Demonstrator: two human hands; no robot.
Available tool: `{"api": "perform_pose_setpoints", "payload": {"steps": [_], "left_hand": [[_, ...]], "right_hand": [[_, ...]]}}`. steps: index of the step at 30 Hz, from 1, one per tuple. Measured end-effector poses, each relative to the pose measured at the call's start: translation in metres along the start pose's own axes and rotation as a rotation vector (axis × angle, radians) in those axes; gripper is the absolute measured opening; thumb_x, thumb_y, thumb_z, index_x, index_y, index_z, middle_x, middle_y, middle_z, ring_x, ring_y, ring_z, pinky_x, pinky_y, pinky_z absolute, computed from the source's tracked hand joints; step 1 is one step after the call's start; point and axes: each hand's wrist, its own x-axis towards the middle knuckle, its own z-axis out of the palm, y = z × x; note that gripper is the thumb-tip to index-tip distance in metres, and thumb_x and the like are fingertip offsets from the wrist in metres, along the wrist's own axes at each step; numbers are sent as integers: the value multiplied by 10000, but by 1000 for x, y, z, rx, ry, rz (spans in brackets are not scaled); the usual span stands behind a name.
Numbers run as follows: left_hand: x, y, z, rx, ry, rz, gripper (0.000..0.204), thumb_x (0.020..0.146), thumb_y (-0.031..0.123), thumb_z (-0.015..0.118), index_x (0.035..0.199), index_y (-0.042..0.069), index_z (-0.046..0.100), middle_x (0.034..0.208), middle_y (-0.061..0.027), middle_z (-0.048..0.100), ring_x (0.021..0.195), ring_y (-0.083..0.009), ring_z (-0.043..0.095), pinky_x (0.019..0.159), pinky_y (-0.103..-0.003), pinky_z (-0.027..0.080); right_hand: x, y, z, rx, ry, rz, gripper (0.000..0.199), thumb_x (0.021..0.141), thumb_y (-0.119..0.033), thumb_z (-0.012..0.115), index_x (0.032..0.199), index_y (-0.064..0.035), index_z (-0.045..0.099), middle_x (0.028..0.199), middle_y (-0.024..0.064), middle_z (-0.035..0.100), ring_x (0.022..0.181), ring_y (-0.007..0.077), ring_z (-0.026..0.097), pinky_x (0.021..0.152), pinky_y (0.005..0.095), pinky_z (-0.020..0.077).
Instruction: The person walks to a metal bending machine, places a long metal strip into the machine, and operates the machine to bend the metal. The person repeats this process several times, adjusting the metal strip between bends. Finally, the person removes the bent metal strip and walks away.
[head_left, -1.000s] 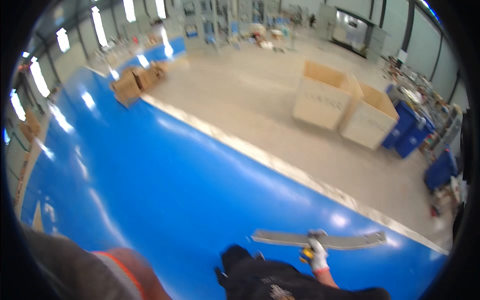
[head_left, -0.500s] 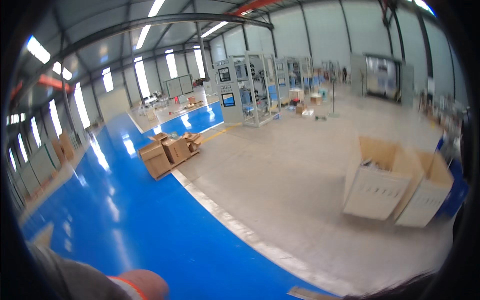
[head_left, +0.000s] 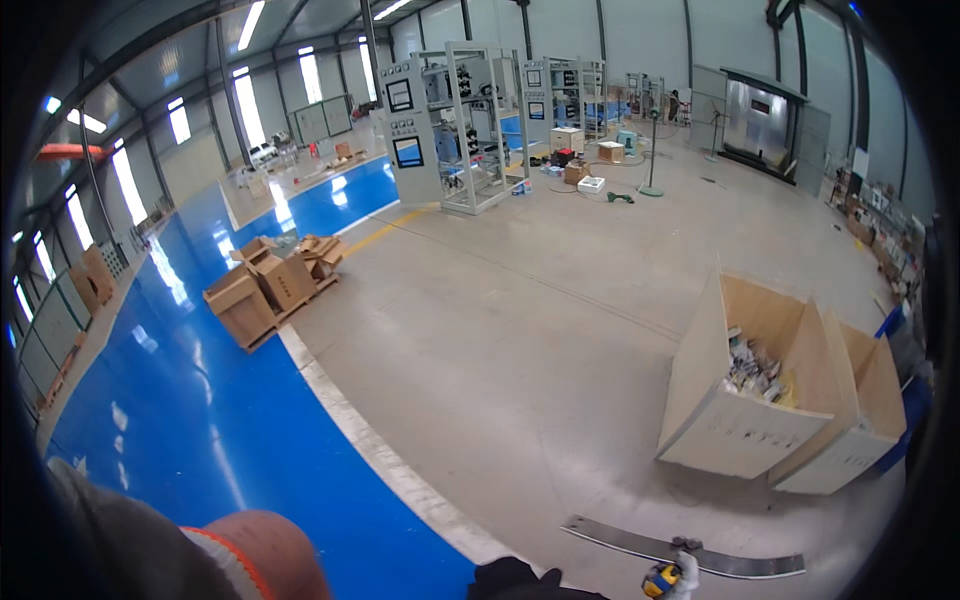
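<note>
At the lower left, close to the camera, is my left hand (head_left: 125, 530) in a grey glove with a white, orange-edged cuff. Bare skin (head_left: 265, 555) shows beyond the cuff, and the fingers are lost at the dark rim. My right hand (head_left: 688, 572), also gloved, comes in at the lower edge. It closes on what looks like a yellow-and-black tape measure (head_left: 660, 580). Behind that hand stretches a long, flat metal strip (head_left: 740, 562), seen curved. A small dark part (head_left: 686, 545) shows at the strip by the hand; whether they touch I cannot tell.
Two open wooden crates (head_left: 735, 435) stand at the right, the nearer holding loose scrap. Cardboard boxes (head_left: 285, 280) rest on a pallet beside the blue floor (head_left: 270, 430). Grey machine cabinets (head_left: 408, 140) and a green-based stand (head_left: 651, 188) are farther back. Something dark (head_left: 510, 580) shows at the lower edge.
The view has tipped down and to the right, and has sharpened. My right hand with the yellow-and-black tape measure and most of the metal strip have come into view.
</note>
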Motion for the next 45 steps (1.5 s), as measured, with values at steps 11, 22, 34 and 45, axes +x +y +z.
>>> {"api": "perform_pose_setpoints", "payload": {"steps": [11,22,34,45], "left_hand": [[-248,-289,390,-162,46,-81,230,906,173,718,1088,33,697,973,-135,713,801,-232,693,701,-345,555],[-476,-481,911,-397,-131,-280,125,926,121,689,1017,45,724,933,-125,720,769,-221,700,687,-337,556],[-1039,-405,1321,-1255,-670,-2541,595,999,261,702,1487,-28,524,1369,-184,663,1247,-255,661,1085,-419,531],[-1171,-562,1896,-1236,564,-2312,237,790,290,662,955,120,645,881,-81,628,957,-302,641,1028,-526,482]], "right_hand": [[469,-107,269,105,-239,-157,342,898,-217,623,1181,-29,579,938,167,694,660,343,707,574,465,620],[789,-339,511,452,-281,-268,480,871,-57,589,1314,-216,492,1288,139,586,712,363,713,519,483,630],[1240,-637,701,61,-430,45,351,982,-261,641,1142,46,697,951,202,750,845,333,748,795,460,626],[1639,-973,918,-607,-590,-20,602,927,-180,830,1441,-1,573,1131,56,697,927,123,655,840,284,550]]}}
